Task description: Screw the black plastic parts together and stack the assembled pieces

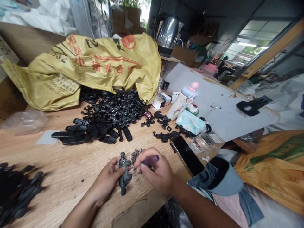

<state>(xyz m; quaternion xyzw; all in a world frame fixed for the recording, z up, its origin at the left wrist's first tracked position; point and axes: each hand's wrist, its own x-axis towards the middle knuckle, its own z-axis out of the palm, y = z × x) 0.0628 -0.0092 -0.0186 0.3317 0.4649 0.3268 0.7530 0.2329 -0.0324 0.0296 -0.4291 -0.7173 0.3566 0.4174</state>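
My left hand [109, 176] is closed round a dark plastic piece with round ball-shaped knobs [123, 177], held upright just above the wooden table. Beside it, my right hand [158, 172] grips a screwdriver with a purple handle [152, 160]; the fingers cover its shaft and tip. The fingertips of this hand come close to the piece's right side. Behind them lies a small heap of tiny screws [136, 155], partly hidden by the right hand.
A large pile of black plastic parts [118, 106] lies under a yellow sack [102, 66]. More dark parts [21, 190] sit at the left edge. To the right are a phone [186, 155], a clear plastic bowl [201, 143], a bottle [180, 101] and a cap [218, 177].
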